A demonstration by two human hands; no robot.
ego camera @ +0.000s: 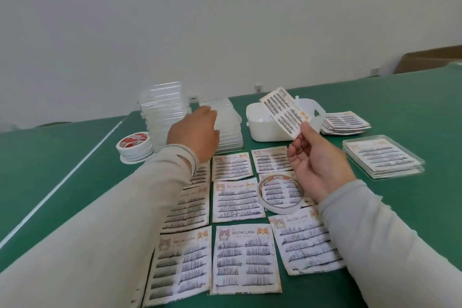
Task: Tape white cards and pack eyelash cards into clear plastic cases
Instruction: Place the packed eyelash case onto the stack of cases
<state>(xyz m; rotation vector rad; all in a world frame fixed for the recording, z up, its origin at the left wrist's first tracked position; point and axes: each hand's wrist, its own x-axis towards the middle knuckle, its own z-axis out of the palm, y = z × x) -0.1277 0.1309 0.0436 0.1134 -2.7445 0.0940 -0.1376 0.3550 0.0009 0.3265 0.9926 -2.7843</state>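
- The green desk (375, 112) carries everything; a white line runs across its left part, and a pale wall stands behind it.
- Eyelash cards (243, 259) printed "MEOW LASH" with cat faces lie flat in rows over the near middle of the desk, edges close together, some partly under the left sleeve.
- Two stacks of clear plastic cases (163, 107) stand at the far middle-left, the left stack taller than the right.
- A white tub (265, 130) sits to the right of the case stacks, with a loose pile of more eyelash cards (346, 124) just beyond it on the right.
- Filled cases (382, 159), each with a card inside, are stacked near the right edge, well apart from the empty ones.
- The left hand (193, 132) reaches over the lower case stack, back of the hand up, fingers bent down onto the top cases; whether they actually grip one cannot be told.
- The right hand (317, 165) is raised palm up and pinches the lower corner of a single eyelash card (282, 112) between thumb and fingers, holding it tilted above the tub.
- Stacked rolls of tape (135, 145) with a red-printed core rest left of the cases.
- One thinner tape roll (281, 194) lies on a card just below the right hand.
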